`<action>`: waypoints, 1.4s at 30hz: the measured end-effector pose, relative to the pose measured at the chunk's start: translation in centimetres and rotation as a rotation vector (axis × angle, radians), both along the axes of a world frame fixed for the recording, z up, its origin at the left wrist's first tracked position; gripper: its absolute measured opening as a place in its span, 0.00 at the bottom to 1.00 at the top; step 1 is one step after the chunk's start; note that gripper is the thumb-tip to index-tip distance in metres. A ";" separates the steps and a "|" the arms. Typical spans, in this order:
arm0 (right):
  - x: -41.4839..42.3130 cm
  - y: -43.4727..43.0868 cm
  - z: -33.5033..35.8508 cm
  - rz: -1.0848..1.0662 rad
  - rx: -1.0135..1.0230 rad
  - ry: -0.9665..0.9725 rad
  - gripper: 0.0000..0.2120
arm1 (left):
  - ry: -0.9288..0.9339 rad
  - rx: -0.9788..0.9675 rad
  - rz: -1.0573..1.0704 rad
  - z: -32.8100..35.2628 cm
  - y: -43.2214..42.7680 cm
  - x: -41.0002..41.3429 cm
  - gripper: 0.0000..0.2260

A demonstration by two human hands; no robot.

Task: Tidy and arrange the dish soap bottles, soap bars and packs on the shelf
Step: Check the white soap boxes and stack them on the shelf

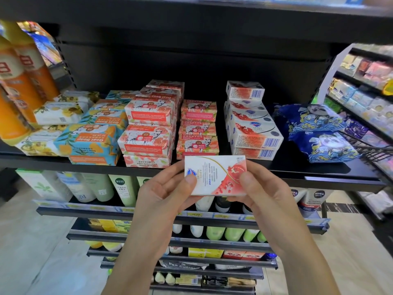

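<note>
A shop aisle, with a black shelf (319, 173) running across the view and more stocked shelves below it. The landmark here is the stack of white-and-red boxes (251, 128), which sits on the shelf right of centre.

Both thumbs lie flat on the printed face of a loose soap box (214, 175): the left thumb (190, 182) on its left end and the right thumb (247, 179) on its right end. The other fingers curl behind the box and are mostly hidden. The left hand (161, 194) and right hand (261, 194) pinch the box between them. They hold it level, face toward the camera, just in front of the stack and a little to its left, off the shelf and at the height of its front edge.

The box's pomegranate print matches the stack, so it likely belongs there.

Left of the stack stand the red goat soap packs (198, 128). Further left are the blue goat soap packs (91, 141) and the yellow floral bars (61, 111), some lying askew. The orange bottles (19, 81) lean at the far left. Right of the stack lie blue patterned pouches (319, 128).

The step in hand looks like checking the box and turning it to the right orientation before shelving it. The next move would be to carry it up and to the right, then set it squarely on or against the stack with its edges lined up. It should go down without nudging the top boxes, which already sit a little crooked.
</note>
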State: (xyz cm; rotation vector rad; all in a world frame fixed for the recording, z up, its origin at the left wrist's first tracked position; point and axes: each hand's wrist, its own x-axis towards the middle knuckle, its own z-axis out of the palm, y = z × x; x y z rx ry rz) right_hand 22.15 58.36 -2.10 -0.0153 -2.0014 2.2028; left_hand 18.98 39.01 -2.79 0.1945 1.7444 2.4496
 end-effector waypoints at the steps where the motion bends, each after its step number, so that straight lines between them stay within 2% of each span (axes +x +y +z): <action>1: 0.0 -0.1 0.0 -0.021 -0.004 -0.004 0.33 | 0.008 -0.006 -0.001 0.0 0.0 0.0 0.24; 7: 0.0 0.1 0.0 -0.061 -0.043 -0.017 0.28 | 0.040 -0.030 0.005 -0.2 0.2 0.1 0.21; 15: 0.1 0.5 -0.2 -0.055 -0.093 0.026 0.22 | 0.048 -0.079 0.033 -0.1 0.5 0.4 0.24; 19: 0.1 0.7 -0.2 -0.031 -0.090 0.101 0.25 | 0.022 -0.123 0.053 -0.2 0.6 0.3 0.22; 23: 0.0 1.1 -0.5 -0.025 -0.058 0.169 0.23 | -0.001 -0.113 -0.007 -0.3 0.6 0.2 0.31; 29: -0.1 1.6 -1.2 0.024 -0.024 0.213 0.22 | -0.040 -0.081 -0.039 -0.3 0.7 -0.1 0.32; 32: -0.1 1.7 -1.2 0.054 -0.014 0.220 0.22 | -0.044 -0.076 -0.034 -0.5 0.7 -0.2 0.26; 34: -0.1 1.7 -1.1 0.072 -0.009 0.199 0.23 | -0.043 -0.069 -0.023 -0.5 0.9 -0.2 0.24; 37: -0.1 1.7 -0.9 0.035 0.016 0.078 0.36 | -0.032 -0.049 0.010 -0.5 1.0 -0.1 0.21; 39: -0.1 1.5 -0.9 0.020 0.049 -0.003 0.40 | -0.026 -0.049 0.015 -0.5 1.1 -0.1 0.21; 40: -0.1 1.4 -0.9 0.017 0.063 -0.033 0.39 | -0.025 -0.051 0.013 -0.5 1.1 -0.1 0.22; 42: -0.2 1.3 -0.8 0.000 0.061 -0.060 0.30 | -0.017 -0.059 0.010 -0.5 1.1 -0.2 0.24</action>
